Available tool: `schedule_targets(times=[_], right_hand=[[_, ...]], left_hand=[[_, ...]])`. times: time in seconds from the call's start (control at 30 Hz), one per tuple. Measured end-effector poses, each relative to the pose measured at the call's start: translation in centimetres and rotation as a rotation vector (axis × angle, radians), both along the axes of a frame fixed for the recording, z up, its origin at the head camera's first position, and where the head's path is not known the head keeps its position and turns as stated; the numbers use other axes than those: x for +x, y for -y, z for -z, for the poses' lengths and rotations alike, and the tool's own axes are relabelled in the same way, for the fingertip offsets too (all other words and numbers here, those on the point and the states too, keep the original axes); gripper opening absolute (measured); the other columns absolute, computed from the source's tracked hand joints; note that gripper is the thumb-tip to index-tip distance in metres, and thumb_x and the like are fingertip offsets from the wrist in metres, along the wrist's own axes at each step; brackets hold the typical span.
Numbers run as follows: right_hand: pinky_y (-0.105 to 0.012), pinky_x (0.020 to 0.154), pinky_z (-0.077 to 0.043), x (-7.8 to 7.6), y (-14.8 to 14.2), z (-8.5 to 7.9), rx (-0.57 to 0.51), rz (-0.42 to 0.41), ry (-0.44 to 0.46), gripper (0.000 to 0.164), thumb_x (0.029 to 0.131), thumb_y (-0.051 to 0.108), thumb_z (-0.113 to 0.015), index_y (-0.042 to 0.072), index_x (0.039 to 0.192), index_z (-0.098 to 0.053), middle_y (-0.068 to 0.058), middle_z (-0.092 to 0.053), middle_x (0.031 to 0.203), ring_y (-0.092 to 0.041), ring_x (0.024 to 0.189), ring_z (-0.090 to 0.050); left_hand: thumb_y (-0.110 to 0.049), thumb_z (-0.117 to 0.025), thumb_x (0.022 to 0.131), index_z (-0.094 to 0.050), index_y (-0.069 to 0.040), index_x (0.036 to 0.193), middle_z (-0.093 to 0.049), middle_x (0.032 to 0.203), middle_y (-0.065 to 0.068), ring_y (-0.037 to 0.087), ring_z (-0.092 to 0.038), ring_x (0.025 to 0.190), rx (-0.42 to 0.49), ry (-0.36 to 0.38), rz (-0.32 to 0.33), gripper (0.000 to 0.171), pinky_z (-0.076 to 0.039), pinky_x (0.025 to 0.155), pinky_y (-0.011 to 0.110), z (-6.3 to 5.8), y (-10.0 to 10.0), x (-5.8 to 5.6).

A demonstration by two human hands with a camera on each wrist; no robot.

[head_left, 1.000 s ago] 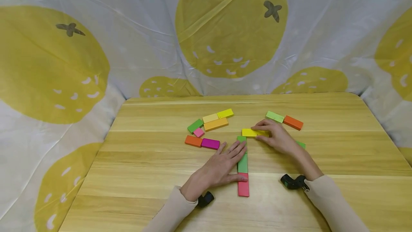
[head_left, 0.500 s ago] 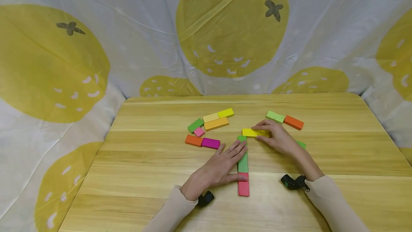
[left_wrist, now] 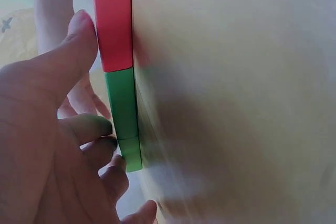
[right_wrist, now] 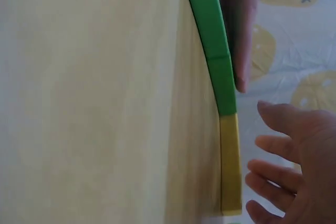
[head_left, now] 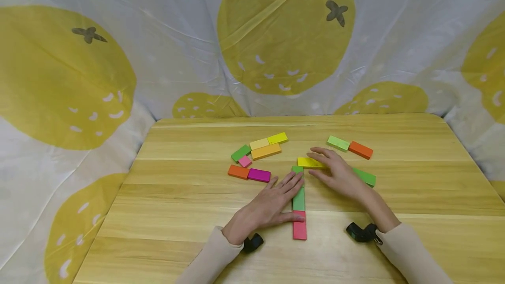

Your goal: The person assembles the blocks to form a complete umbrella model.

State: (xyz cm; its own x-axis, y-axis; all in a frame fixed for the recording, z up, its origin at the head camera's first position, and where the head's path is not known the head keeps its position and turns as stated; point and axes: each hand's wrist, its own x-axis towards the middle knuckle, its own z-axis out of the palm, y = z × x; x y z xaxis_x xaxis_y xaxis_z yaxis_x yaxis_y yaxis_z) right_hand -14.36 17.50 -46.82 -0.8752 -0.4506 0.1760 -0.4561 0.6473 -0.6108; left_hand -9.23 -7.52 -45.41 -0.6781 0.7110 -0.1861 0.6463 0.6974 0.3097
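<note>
A column of green blocks (head_left: 298, 199) and a red block (head_left: 300, 231) runs toward me on the table. Across it lies my left hand (head_left: 265, 207), fingertips over the upper green part and thumb on the red block. In the left wrist view, its fingers touch the side of the green blocks (left_wrist: 122, 100). At the column's far end, a yellow piece (head_left: 309, 162) points rightward. My right hand (head_left: 340, 175) hovers around its right part with thumb and fingers spread. The right wrist view has those fingers apart from the yellow piece (right_wrist: 230, 156).
Left of the column are an orange block (head_left: 238, 172), a magenta block (head_left: 259, 175), a pink block (head_left: 245, 161) and several yellow and green ones. A light green block (head_left: 338, 143) and an orange-red block (head_left: 360, 150) lie back right. Another green block (head_left: 365, 178) sits beside my right wrist.
My right thumb and fingers have let go of the yellow piece and spread apart, uncovering more of the green block at right. The left hand has kept its place.
</note>
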Motion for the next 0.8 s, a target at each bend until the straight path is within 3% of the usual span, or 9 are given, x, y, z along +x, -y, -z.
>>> schedule_targets(times=[0.2, 0.33, 0.4, 0.47, 0.57, 0.63, 0.7, 0.8], right_hand=[[-0.069, 0.119, -0.03, 1.6, 0.7, 0.1, 0.042, -0.055, 0.019, 0.06, 0.101, 0.032, -0.068, 0.007, 0.153, -0.05, -0.018, -0.036, 0.166, -0.044, 0.152, -0.034], [-0.069, 0.122, -0.025, 2.6, 1.1, 0.2, 0.085, -0.108, -0.022, 0.066, 0.099, 0.035, -0.07, 0.012, 0.156, -0.047, -0.018, -0.029, 0.17, -0.043, 0.156, -0.027], [-0.068, 0.124, -0.022, 2.9, 1.3, 0.3, 0.107, -0.131, -0.035, 0.068, 0.098, 0.038, -0.071, 0.014, 0.157, -0.046, -0.017, -0.027, 0.171, -0.043, 0.157, -0.024], [-0.067, 0.125, -0.021, 3.2, 1.4, 0.4, 0.131, -0.146, -0.036, 0.07, 0.098, 0.042, -0.07, 0.016, 0.158, -0.046, -0.016, -0.026, 0.171, -0.042, 0.158, -0.023], [-0.065, 0.126, -0.019, 3.4, 1.5, 0.6, 0.163, -0.156, -0.025, 0.07, 0.098, 0.046, -0.069, 0.019, 0.158, -0.045, -0.013, -0.025, 0.172, -0.04, 0.159, -0.022], [-0.063, 0.127, -0.018, 3.5, 1.4, 0.6, 0.175, -0.157, -0.025, 0.07, 0.098, 0.046, -0.069, 0.019, 0.158, -0.045, -0.012, -0.025, 0.172, -0.039, 0.159, -0.021], [-0.062, 0.127, -0.017, 3.5, 1.3, 0.7, 0.181, -0.158, -0.025, 0.07, 0.098, 0.045, -0.069, 0.018, 0.158, -0.045, -0.011, -0.024, 0.172, -0.038, 0.16, -0.021], [-0.062, 0.128, -0.017, 3.6, 1.3, 0.8, 0.183, -0.158, -0.027, 0.07, 0.098, 0.045, -0.069, 0.018, 0.159, -0.044, -0.011, -0.024, 0.173, -0.037, 0.16, -0.021]], left_hand=[[-0.056, -0.051, 0.104, -0.02, -0.012, 0.166, -0.013, 0.175, 0.001, 0.023, -0.011, 0.163, 0.054, -0.022, 0.014, 0.082, -0.019, 0.131, 0.052, -0.8, 0.6, -0.6], [-0.05, -0.054, 0.105, -0.032, -0.009, 0.162, -0.025, 0.172, 0.005, 0.026, -0.02, 0.161, 0.085, -0.051, -0.031, 0.074, -0.02, 0.132, 0.047, -1.5, 1.5, -1.2], [-0.047, -0.055, 0.105, -0.041, -0.007, 0.159, -0.034, 0.169, 0.008, 0.028, -0.029, 0.159, 0.099, -0.105, -0.088, 0.068, -0.024, 0.13, 0.046, -1.6, 1.9, -1.5], [-0.041, -0.06, 0.105, -0.053, -0.004, 0.151, -0.048, 0.16, 0.012, 0.029, -0.044, 0.151, 0.127, -0.207, -0.157, 0.059, -0.035, 0.126, 0.046, -1.6, 2.3, -2.0], [-0.027, -0.069, 0.101, -0.069, -0.001, 0.132, -0.068, 0.138, 0.016, 0.032, -0.064, 0.13, 0.194, -0.372, -0.284, 0.041, -0.051, 0.111, 0.046, -1.5, 2.9, -2.8], [-0.02, -0.073, 0.097, -0.074, -0.001, 0.123, -0.073, 0.126, 0.015, 0.032, -0.069, 0.118, 0.24, -0.441, -0.367, 0.032, -0.057, 0.1, 0.045, -1.5, 3.5, -3.6], [-0.016, -0.075, 0.095, -0.075, -0.001, 0.118, -0.074, 0.121, 0.015, 0.033, -0.07, 0.112, 0.261, -0.465, -0.445, 0.028, -0.059, 0.093, 0.045, -1.6, 4.1, -4.4], [-0.013, -0.076, 0.093, -0.075, -0.001, 0.119, -0.073, 0.121, 0.015, 0.034, -0.069, 0.111, 0.248, -0.433, -0.537, 0.029, -0.059, 0.089, 0.047, -1.6, 5.2, -5.6]])
